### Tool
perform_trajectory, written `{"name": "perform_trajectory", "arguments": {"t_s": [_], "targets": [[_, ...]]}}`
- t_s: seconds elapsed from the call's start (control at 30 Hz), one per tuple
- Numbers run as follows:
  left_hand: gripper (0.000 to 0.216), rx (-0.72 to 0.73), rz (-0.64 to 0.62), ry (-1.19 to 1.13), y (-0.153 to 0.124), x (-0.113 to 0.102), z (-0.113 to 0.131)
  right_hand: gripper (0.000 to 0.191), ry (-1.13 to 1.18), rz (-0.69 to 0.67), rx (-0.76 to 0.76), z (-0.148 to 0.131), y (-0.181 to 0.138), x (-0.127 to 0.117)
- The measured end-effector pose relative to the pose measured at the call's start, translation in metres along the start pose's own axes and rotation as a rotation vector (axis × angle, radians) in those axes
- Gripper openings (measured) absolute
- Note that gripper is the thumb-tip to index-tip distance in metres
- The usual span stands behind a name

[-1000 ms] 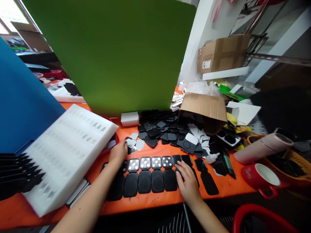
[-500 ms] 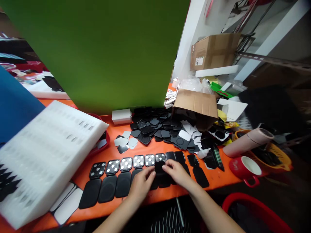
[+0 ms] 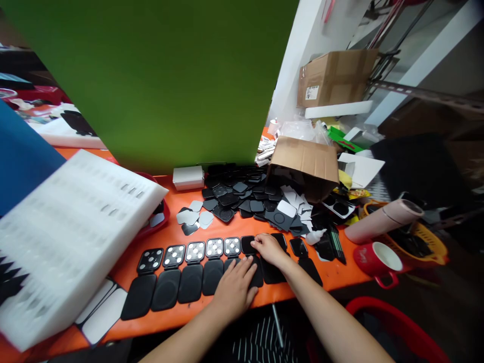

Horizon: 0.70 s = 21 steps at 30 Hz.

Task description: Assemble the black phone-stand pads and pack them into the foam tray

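In front of me a row of black hinged folding pads [image 3: 165, 290] lies open, each with a square half behind and a larger flat half nearer me. Several square halves show white round dots [image 3: 195, 252]. My left hand [image 3: 235, 288] rests palm down with fingers stretched out over the near halves of two pads. My right hand [image 3: 269, 249] has its fingers bent together at the right edge of a black square piece [image 3: 247, 245], which lies over a back square; no dots show there. Its fingertips are partly hidden. Further right lies another open black pad [image 3: 310, 270].
Behind the row lie heaped black squares [image 3: 242, 201] and grey plates [image 3: 188, 217]. A white foam block [image 3: 79, 237] leans at left. At right stand a cardboard box [image 3: 304, 159], dropper bottle [image 3: 315, 236], pink flask [image 3: 383, 221] and red mug [image 3: 378, 262].
The black square piece held between both hands has come down onto the back square of a pad. My left hand has let go and spread flat; my right hand stays at the piece.
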State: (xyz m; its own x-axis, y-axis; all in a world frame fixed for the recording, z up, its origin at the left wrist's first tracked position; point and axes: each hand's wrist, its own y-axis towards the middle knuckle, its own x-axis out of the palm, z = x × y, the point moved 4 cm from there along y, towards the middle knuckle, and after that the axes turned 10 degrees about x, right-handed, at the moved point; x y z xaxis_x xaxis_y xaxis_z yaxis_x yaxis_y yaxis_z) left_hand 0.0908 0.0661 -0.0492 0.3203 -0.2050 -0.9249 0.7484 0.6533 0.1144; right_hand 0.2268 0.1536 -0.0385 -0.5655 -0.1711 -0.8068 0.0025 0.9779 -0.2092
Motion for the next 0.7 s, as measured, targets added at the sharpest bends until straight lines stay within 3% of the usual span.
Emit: {"name": "perform_trajectory", "arguments": {"t_s": [0.7], "targets": [[0.052, 0.011, 0.077, -0.021, -0.0034, 0.0016, -0.0023, 0.022, -0.165, 0.006, 0.083, -0.0032, 0.0021, 0.0031]]}}
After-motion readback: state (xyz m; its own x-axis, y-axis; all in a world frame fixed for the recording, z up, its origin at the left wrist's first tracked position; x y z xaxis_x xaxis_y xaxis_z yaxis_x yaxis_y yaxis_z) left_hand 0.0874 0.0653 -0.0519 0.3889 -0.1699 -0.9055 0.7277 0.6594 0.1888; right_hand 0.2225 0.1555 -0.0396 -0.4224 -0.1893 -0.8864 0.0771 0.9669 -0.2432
